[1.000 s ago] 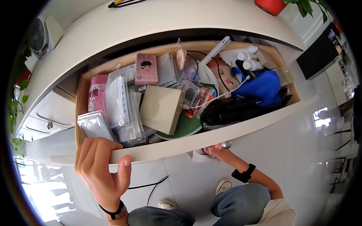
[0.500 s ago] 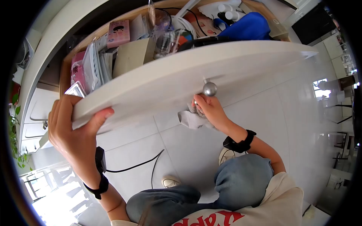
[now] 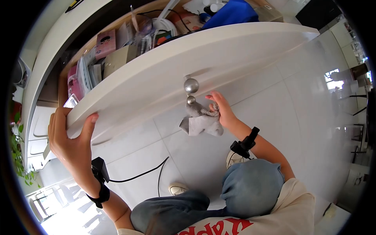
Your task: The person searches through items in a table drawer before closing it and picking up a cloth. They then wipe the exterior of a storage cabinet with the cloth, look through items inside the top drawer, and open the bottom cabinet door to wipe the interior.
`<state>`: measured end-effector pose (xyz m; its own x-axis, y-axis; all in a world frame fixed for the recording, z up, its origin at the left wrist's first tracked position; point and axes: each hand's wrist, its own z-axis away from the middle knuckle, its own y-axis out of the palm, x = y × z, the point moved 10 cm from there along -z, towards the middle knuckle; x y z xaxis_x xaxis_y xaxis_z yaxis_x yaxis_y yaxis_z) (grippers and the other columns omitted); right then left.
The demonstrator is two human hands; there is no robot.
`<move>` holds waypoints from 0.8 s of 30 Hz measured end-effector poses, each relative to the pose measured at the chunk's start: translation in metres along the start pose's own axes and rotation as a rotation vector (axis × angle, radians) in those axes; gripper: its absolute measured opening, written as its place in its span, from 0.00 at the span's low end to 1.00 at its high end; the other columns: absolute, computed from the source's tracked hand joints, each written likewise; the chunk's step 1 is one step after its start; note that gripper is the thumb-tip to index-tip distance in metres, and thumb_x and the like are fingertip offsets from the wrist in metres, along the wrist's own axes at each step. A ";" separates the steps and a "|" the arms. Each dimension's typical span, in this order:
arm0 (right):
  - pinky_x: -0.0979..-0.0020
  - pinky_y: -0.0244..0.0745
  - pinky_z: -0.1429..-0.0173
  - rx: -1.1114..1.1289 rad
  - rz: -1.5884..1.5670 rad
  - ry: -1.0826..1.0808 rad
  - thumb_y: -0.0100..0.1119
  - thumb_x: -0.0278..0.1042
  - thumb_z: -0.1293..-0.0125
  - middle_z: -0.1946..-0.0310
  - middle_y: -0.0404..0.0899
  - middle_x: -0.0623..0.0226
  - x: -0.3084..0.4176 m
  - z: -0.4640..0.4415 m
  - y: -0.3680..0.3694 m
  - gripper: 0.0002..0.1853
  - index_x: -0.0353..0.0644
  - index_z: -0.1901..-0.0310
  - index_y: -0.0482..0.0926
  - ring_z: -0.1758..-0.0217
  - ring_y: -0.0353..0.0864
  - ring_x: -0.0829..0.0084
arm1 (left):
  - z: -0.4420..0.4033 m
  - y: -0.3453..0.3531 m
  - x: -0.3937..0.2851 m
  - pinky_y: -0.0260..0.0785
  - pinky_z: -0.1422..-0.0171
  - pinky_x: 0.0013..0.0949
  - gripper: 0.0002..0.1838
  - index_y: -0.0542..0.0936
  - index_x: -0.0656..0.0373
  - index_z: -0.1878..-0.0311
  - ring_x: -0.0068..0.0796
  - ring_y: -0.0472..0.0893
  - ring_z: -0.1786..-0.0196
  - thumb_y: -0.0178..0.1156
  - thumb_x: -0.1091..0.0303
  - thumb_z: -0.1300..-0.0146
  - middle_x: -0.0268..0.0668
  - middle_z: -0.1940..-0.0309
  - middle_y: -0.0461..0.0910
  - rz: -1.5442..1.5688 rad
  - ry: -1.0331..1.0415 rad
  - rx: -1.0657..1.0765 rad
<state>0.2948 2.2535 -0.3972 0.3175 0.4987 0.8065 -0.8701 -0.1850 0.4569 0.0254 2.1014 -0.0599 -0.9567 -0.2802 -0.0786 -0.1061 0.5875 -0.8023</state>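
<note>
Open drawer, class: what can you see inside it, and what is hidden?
Inside: a pink cartoon box, a beige box and a blue item, among other clutter. The drawer front covers the near lower part, so what lies there cannot be seen.

the open drawer [image 3: 156,68], pale-fronted with wooden sides, holds a crowded mix: a pink packet [image 3: 73,83], plastic sleeves [image 3: 83,77], a pink cartoon-printed box [image 3: 105,44], a beige box [image 3: 117,62], a white coil [image 3: 166,26] and a blue cloth [image 3: 234,14]. a yellow-and-black item [image 3: 74,5] lies on the white cabinet top [image 3: 47,51]. cream shoes [image 3: 178,189] stand on the glossy gray tiled floor [image 3: 262,117].
</note>
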 end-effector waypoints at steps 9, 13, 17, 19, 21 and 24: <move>0.75 0.51 0.76 0.078 -0.486 0.171 0.65 0.55 0.43 0.82 0.61 0.76 -0.019 -0.029 -0.002 0.22 0.49 0.75 0.65 0.81 0.56 0.79 | 0.004 -0.003 -0.005 0.63 0.59 0.38 0.24 0.72 0.60 0.67 0.39 0.70 0.67 0.72 0.53 0.56 0.37 0.74 0.67 -0.028 0.040 -0.078; 0.76 0.49 0.77 0.425 -0.428 0.144 0.60 0.50 0.39 0.86 0.55 0.76 -0.024 -0.042 0.007 0.19 0.48 0.77 0.65 0.82 0.53 0.80 | 0.004 -0.004 -0.005 0.62 0.59 0.39 0.26 0.70 0.62 0.66 0.42 0.68 0.67 0.68 0.49 0.51 0.39 0.73 0.66 -0.054 0.065 -0.056; 0.76 0.47 0.77 0.438 -0.401 0.195 0.56 0.34 0.45 0.87 0.54 0.76 -0.025 -0.040 -0.002 0.09 0.46 0.77 0.66 0.83 0.52 0.80 | 0.004 -0.008 -0.013 0.60 0.62 0.41 0.32 0.69 0.64 0.69 0.42 0.66 0.68 0.65 0.40 0.52 0.40 0.74 0.64 -0.039 0.085 -0.054; 0.76 0.47 0.77 0.465 -0.380 0.202 0.54 0.29 0.50 0.86 0.54 0.76 -0.020 -0.046 -0.007 0.05 0.45 0.76 0.67 0.83 0.52 0.80 | 0.005 -0.008 -0.009 0.58 0.65 0.40 0.37 0.67 0.64 0.73 0.41 0.65 0.70 0.60 0.31 0.53 0.39 0.76 0.62 -0.061 0.074 -0.038; 0.75 0.47 0.77 0.558 -0.304 0.132 0.52 0.27 0.53 0.86 0.55 0.76 -0.011 -0.053 -0.008 0.03 0.44 0.75 0.69 0.83 0.51 0.80 | 0.004 -0.009 -0.006 0.57 0.67 0.37 0.38 0.68 0.59 0.76 0.36 0.66 0.73 0.59 0.26 0.56 0.35 0.80 0.62 -0.077 0.036 -0.070; 0.74 0.64 0.70 -0.002 -0.233 0.262 0.53 0.28 0.51 0.80 0.68 0.73 -0.038 -0.072 -0.068 0.06 0.42 0.69 0.74 0.76 0.66 0.76 | 0.004 -0.009 -0.003 0.56 0.68 0.35 0.39 0.67 0.56 0.79 0.32 0.66 0.74 0.57 0.22 0.59 0.31 0.82 0.62 -0.104 0.001 -0.084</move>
<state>0.3147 2.3084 -0.4856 0.4003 0.7277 0.5569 -0.7863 -0.0393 0.6166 0.0304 2.0939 -0.0551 -0.9397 -0.3419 0.0028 -0.2266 0.6168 -0.7538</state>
